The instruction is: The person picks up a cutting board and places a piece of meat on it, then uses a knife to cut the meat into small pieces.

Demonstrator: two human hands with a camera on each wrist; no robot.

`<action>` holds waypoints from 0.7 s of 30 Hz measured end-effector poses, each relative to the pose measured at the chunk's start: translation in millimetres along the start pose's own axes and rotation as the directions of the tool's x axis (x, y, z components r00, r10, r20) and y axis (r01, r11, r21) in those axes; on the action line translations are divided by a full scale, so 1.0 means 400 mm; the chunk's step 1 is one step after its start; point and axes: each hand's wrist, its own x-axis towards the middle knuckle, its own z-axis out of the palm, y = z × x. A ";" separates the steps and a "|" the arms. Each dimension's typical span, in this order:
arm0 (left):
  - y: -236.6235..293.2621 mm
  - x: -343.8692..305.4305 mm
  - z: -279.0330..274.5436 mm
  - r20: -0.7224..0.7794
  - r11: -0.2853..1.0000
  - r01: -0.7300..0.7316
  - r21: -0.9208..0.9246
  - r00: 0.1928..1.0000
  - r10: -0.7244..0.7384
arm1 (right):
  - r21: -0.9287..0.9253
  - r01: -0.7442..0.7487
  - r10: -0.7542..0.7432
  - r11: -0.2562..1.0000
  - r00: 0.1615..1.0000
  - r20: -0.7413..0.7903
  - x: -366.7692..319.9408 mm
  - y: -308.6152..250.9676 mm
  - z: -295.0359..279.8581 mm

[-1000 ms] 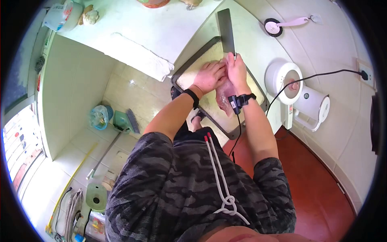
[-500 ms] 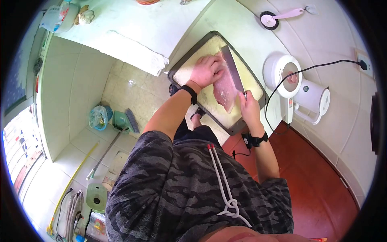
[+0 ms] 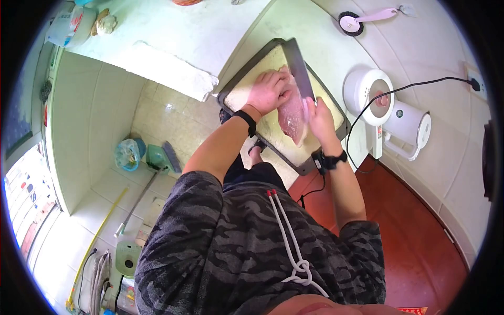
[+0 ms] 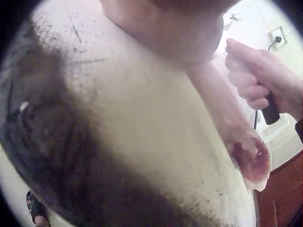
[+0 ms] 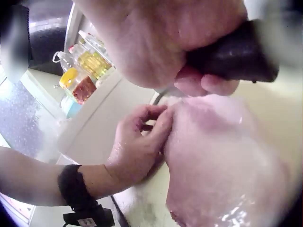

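A pale slab of raw meat (image 3: 293, 113) lies on a white cutting board (image 3: 247, 97) set on the counter. My left hand (image 3: 270, 90) presses on the meat's far left side, fingertips bent against its edge (image 5: 158, 127). My right hand (image 3: 320, 119) grips the dark handle (image 5: 232, 56) of a cleaver, and its blade (image 3: 299, 65) slants across the meat's right side toward the board's far end. In the left wrist view the meat's cut end (image 4: 251, 158) shows red, with the right hand (image 4: 265, 78) beyond it.
A white round appliance (image 3: 367, 97) and a white kettle (image 3: 409, 131) with a black cable stand right of the board. A pink-handled brush (image 3: 362, 22) lies farther back. A white cloth (image 3: 168, 71) hangs at the counter edge. Bottles (image 5: 87, 66) stand beyond. Dustpan and broom (image 3: 160, 155) on the floor.
The right hand drew the cleaver back toward my body along the meat, then pushed it slightly forward again. The left hand stayed pressed on the meat.
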 end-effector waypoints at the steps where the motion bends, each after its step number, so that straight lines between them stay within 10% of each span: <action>1: -0.005 0.005 0.002 0.009 1.000 0.005 0.013 1.000 -0.005 | 0.007 -0.002 0.002 1.000 1.000 -0.009 0.030 -0.016 0.019; 12: 0.018 0.015 0.001 0.090 0.982 0.010 0.191 0.996 -0.028 | 0.219 0.057 0.021 0.974 0.941 -0.337 0.019 0.017 0.066; 21: 0.009 0.005 0.001 0.051 0.983 0.032 0.178 0.998 -0.042 | 0.115 0.055 -0.041 0.992 0.992 -0.116 -0.060 0.039 -0.004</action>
